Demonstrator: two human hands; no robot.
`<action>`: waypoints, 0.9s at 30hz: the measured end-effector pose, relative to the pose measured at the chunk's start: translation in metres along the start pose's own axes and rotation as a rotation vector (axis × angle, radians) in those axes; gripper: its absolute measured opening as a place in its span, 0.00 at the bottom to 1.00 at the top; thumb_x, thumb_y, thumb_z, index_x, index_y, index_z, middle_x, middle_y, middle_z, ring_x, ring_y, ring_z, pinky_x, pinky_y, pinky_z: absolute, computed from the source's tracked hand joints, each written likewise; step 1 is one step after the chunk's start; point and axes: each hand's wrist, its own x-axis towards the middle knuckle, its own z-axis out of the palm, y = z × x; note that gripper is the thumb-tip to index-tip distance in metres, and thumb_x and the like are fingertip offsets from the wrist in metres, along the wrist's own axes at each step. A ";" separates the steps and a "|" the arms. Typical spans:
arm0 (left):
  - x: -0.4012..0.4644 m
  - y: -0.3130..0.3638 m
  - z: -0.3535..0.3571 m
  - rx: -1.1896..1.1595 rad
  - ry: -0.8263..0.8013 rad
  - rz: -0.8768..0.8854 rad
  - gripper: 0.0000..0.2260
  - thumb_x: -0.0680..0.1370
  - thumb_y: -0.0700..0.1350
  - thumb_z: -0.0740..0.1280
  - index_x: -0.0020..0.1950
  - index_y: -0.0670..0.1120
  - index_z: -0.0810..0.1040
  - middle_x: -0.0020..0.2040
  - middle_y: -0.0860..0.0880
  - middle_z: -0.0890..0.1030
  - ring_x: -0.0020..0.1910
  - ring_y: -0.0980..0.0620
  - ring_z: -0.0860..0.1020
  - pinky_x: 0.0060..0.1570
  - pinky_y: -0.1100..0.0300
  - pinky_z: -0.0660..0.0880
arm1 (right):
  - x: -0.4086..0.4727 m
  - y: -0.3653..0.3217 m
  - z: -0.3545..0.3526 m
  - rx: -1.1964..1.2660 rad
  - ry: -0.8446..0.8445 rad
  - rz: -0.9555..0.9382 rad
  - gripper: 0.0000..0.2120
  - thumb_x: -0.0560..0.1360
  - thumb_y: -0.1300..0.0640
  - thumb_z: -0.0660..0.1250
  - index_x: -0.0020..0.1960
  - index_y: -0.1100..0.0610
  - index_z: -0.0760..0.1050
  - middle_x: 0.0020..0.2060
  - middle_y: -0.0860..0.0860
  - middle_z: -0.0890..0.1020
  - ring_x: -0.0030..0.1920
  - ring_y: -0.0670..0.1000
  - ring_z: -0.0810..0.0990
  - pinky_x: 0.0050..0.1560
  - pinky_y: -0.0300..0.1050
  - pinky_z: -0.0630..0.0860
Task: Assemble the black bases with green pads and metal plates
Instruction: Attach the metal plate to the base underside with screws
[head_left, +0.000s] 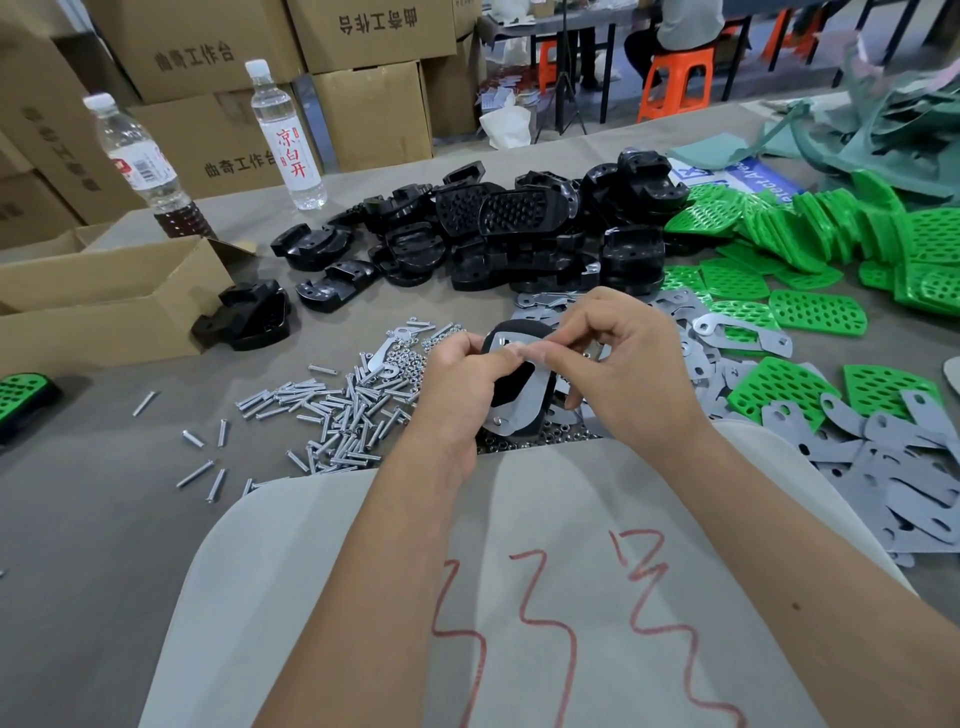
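Two hands are brought together just above the near edge of the table (78, 519), where one black base (511, 376) is held with a metal plate (524, 405) laid against its face. The left hand (457, 389) is curled around the left side of the base, apparently to steady it and keep it tilted toward the camera. The right hand (623, 364) is closed in a pinch on the upper edge of the plate, thumb and forefinger pressed together there; whether a screw or nut is held between them cannot be told. The plate seems to be lined up with the base so that its holes meet those of the base.

Supplies are laid within easy reach. A heap of screws (332, 415) and small nuts (410, 358) lies just left of the hands. Loose metal plates (883, 478) are spread to the right, green pads (815, 312) are piled at the far right, and unassembled black bases (498, 239) are stacked beyond the hands. One finished piece with a green pad (21, 397) rests at the near left edge, beside a cardboard box (104, 306). Two bottles (283, 135) stand at the far left.

Fastening of this plate is judged to be the step in hand, with many units left.
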 end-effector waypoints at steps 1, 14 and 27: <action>0.000 0.000 0.001 0.001 0.000 0.002 0.07 0.77 0.41 0.73 0.44 0.45 0.75 0.35 0.50 0.84 0.37 0.47 0.81 0.37 0.55 0.77 | 0.000 0.000 0.001 -0.019 0.020 -0.007 0.11 0.71 0.55 0.82 0.38 0.58 0.82 0.39 0.52 0.78 0.34 0.51 0.77 0.24 0.46 0.79; -0.001 0.002 0.003 -0.013 0.040 -0.002 0.04 0.78 0.41 0.72 0.48 0.43 0.78 0.37 0.49 0.84 0.36 0.50 0.82 0.32 0.60 0.77 | 0.001 0.001 -0.003 0.193 -0.076 0.090 0.01 0.76 0.63 0.76 0.46 0.60 0.86 0.48 0.56 0.78 0.40 0.54 0.81 0.33 0.53 0.84; -0.004 0.004 0.004 -0.027 0.064 -0.013 0.06 0.79 0.40 0.72 0.46 0.43 0.76 0.37 0.47 0.83 0.35 0.50 0.81 0.33 0.59 0.78 | 0.000 0.004 -0.002 0.119 -0.103 0.079 0.12 0.72 0.63 0.80 0.52 0.56 0.82 0.43 0.54 0.79 0.34 0.50 0.80 0.32 0.48 0.83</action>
